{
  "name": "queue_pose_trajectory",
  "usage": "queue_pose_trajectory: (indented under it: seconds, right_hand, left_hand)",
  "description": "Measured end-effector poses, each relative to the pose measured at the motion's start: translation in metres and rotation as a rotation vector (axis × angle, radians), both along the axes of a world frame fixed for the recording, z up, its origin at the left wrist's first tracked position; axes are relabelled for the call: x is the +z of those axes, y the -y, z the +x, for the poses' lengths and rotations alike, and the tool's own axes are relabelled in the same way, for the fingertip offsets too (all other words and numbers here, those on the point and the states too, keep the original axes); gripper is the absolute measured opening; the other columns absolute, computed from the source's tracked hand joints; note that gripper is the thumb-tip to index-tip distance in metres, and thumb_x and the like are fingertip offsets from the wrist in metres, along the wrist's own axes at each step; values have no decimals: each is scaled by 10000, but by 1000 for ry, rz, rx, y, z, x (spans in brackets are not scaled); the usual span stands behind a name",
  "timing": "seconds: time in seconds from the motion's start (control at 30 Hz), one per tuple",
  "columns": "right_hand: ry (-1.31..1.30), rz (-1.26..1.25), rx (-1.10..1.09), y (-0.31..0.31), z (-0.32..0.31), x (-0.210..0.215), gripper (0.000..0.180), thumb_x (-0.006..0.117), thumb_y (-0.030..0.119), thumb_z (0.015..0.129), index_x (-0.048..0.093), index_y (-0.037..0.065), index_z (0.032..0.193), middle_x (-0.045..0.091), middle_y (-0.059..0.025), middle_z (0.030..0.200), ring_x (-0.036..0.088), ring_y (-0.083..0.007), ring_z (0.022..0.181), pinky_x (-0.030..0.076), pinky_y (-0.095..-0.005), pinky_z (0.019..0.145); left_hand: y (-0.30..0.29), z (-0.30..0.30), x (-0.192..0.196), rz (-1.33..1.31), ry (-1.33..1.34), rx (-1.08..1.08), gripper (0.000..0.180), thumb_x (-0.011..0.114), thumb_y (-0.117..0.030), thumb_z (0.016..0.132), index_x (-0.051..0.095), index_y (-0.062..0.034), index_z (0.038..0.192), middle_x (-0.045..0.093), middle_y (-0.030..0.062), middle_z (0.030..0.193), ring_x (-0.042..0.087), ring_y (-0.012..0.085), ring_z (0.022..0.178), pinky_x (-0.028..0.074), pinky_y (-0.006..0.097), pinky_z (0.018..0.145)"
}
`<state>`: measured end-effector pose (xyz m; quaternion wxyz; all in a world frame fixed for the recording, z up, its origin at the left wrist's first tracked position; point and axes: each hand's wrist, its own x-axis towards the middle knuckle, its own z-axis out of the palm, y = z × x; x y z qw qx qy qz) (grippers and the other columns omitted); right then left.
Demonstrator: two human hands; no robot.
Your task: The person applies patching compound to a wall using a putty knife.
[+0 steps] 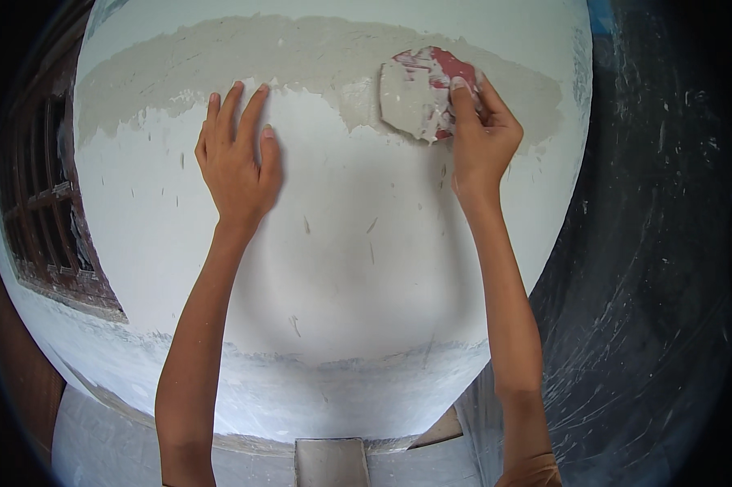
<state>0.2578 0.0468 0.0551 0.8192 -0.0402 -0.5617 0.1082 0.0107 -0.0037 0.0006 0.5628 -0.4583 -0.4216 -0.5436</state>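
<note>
Before me is a white wall [325, 203] with a broad band of grey-beige putty [220, 61] across its upper part. My right hand [486, 130] grips a red putty scraper [421, 93] at its right side, thumb on the near face. Thick wet putty coats much of the scraper, most of all its left half. It is held against the lower edge of the putty band. To the left, my left hand [240, 158] lies on the wall, fingers spread and holding nothing, its fingertips just at the band's lower edge.
A brown wooden window frame with bars [49, 187] stands at the left. Dark plastic sheeting [642, 243] hangs along the right side. Below, at the wall's foot, there is a grey rectangular object [331, 464]. Small putty drips mark the white wall.
</note>
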Motion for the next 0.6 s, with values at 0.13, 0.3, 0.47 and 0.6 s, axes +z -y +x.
queue_pose_trajectory:
  seconds: [0.13,0.3,0.47,0.6]
  right_hand:
    - [110,-36,-43,9,-15,-12,391,659,106,902,608,-68,1248,718,-130,1014,619,-83,795,500,-230,766]
    - [-308,-64,5,6,40,-14,402,626,63,927,552,-121,1276,699,-151,1041,649,-118,864,522,-240,780]
    - [-35,-105,86,-4,-7,-22,418,631,62,922,541,-123,1286,685,-169,1091,650,-141,934,518,-252,835]
    - [-181,-168,-76,-10,23,-25,407,634,61,917,557,-117,1275,694,-168,1067,657,-137,895,526,-248,801]
  left_hand:
    - [1,-7,-3,0,27,-4,451,478,-223,919,571,-198,1359,481,92,1454,325,309,1421,215,468,1139]
    - [-2,1,-3,-51,16,42,462,426,-241,957,511,-199,1410,412,83,1507,273,290,1448,202,462,1137]
    - [-2,-5,-1,-22,14,14,465,489,-217,909,572,-201,1366,468,93,1472,320,320,1424,225,479,1135]
    - [0,-3,-2,-18,25,44,465,493,-220,908,572,-203,1366,469,91,1472,325,317,1422,230,483,1133]
